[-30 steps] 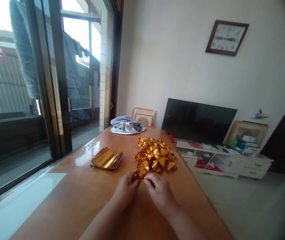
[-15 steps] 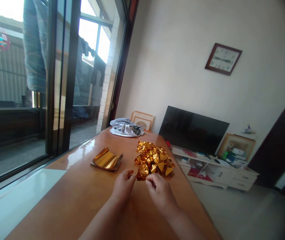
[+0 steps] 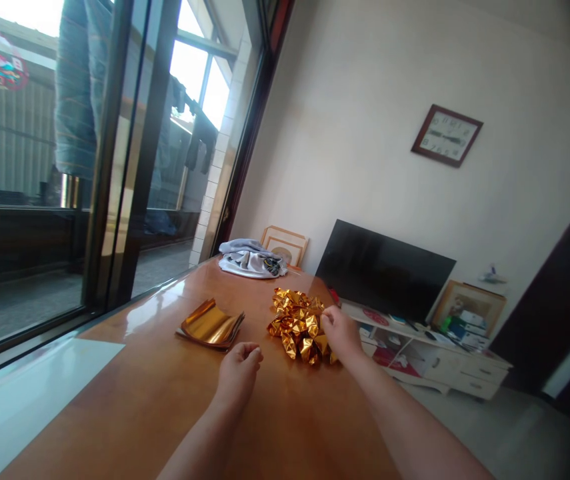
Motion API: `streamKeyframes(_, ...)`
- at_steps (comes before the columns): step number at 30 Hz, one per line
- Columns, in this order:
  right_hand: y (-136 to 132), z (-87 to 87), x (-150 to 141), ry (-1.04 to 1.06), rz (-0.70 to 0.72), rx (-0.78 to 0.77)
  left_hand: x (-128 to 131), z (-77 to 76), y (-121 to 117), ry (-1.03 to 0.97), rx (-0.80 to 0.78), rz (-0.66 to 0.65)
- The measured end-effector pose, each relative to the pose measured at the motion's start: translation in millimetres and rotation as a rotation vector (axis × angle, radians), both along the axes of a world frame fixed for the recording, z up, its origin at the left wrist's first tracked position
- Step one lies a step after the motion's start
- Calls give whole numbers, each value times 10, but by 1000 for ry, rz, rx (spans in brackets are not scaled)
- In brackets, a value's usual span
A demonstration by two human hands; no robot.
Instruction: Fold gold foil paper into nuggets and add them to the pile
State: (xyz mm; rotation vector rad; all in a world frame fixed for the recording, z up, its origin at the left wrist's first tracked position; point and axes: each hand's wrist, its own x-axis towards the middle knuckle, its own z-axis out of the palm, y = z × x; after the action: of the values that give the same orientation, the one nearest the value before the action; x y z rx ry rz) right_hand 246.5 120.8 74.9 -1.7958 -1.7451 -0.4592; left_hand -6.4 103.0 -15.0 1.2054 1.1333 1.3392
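A heap of folded gold foil papers (image 3: 295, 330) lies on the wooden table (image 3: 285, 420). My right hand (image 3: 341, 333) is at the heap's right side, its thumb and fingers pinched on a folded gold foil paper (image 3: 316, 311), partly lost among the others. My left hand (image 3: 239, 370) is held over the table between the heap and a stack of flat gold foil sheets (image 3: 212, 325). Its fingers are curled in, with nothing seen between them. The stack's sheets curl up at their edges.
Grey and white cloth (image 3: 252, 259) lies at the table's far end, near leaning frames (image 3: 285, 243). A sliding glass door (image 3: 129, 200) runs along the left. Beyond the table's right edge stands a low white cabinet (image 3: 445, 367) with a television (image 3: 387, 267).
My hands have parted. The right hand has moved forward and right with the folded foil paper onto the heap; the left has drawn back slightly left and down. The view has shifted slightly.
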Motion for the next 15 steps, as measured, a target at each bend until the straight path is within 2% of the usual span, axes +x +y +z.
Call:
streamKeyframes(3,258,60,116,-54,-96,-21,10,-2,8,-35,-27,8)
streamKeyframes(7,530,27,145,-112,-194,-110,36,-7,32,-89,-44,14)
streamKeyframes(15,926,-43,104,-199,-243,-300,66,3,26,-112,-58,3)
